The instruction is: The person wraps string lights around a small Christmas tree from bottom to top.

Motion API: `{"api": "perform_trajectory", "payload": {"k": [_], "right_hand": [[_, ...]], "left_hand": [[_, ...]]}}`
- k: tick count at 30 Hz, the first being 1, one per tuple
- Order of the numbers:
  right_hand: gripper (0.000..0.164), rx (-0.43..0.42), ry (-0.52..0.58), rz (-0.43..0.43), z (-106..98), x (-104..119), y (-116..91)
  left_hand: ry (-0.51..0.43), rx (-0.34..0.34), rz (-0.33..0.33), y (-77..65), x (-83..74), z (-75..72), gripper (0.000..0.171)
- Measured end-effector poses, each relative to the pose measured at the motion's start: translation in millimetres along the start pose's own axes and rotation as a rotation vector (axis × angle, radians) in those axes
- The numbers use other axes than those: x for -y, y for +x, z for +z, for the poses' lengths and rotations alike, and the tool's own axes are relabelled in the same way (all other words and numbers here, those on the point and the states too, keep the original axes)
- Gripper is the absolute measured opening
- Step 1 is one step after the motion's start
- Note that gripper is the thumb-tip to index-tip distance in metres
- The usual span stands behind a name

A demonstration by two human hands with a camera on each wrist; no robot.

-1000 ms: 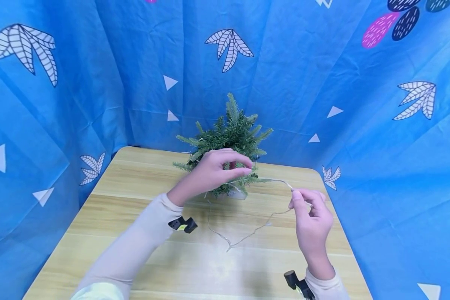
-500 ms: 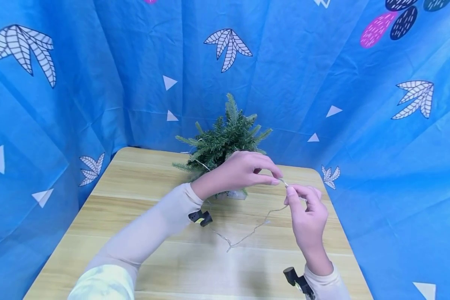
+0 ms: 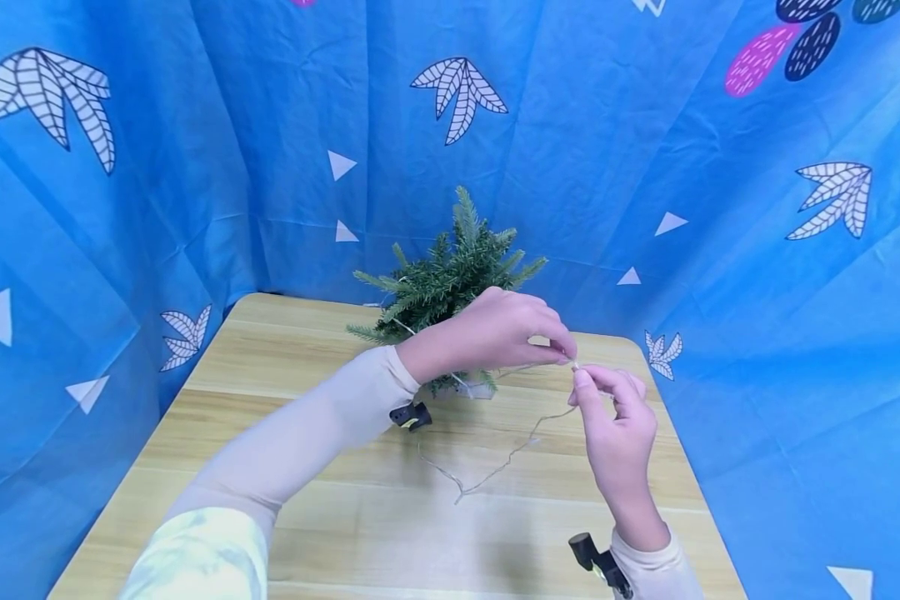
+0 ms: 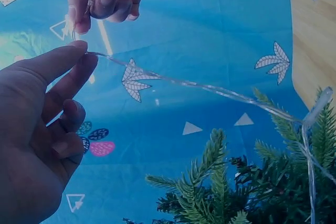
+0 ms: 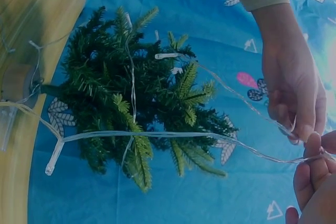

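Observation:
A small artificial Christmas tree [image 3: 450, 279] stands toward the back of the table, its lower part partly covered by my left hand. String lights [image 3: 510, 461] on thin clear wire run through its branches and loop down onto the tabletop. My left hand [image 3: 506, 329] pinches the wire between thumb and index finger, in front of the tree's right side. Right beside it, my right hand [image 3: 618, 433] pinches the same string. In the right wrist view, a clear bulb [image 5: 52, 163] hangs off the wire, and the tree's round base [image 5: 20, 83] shows at the left.
The pale wooden table [image 3: 330, 533] has rounded back corners. Blue patterned cloth [image 3: 570, 150] hangs close behind it and on both sides. A black wrist camera [image 3: 411, 415] sits on my left sleeve, another [image 3: 598, 562] on my right.
My left hand has moved right from in front of the tree to beside my right hand, and its loose fingers now pinch the wire. The right hand has barely moved.

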State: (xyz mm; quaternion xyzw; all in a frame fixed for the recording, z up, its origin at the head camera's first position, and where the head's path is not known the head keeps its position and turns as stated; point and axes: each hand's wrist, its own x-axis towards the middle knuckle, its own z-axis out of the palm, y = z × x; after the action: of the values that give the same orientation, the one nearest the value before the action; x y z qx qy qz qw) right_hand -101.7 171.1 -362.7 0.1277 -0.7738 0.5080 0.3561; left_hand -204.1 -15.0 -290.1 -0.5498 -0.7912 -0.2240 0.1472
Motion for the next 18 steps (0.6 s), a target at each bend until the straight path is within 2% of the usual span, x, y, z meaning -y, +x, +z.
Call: {"api": "perform_trajectory", "payload": {"k": [8, 18], "right_hand": [[0.012, -0.017, -0.023, 0.048, 1.1, -1.4, -2.7], [0.01, -0.02, -0.029, 0.091, -2.2, -5.6, -6.1]], "left_hand": [[0.008, 0.0, -0.042, 11.4, 8.0, -2.8, 0.012], [-0.101, 0.046, -0.179, 31.4, 21.5, -10.4, 0.013]]}}
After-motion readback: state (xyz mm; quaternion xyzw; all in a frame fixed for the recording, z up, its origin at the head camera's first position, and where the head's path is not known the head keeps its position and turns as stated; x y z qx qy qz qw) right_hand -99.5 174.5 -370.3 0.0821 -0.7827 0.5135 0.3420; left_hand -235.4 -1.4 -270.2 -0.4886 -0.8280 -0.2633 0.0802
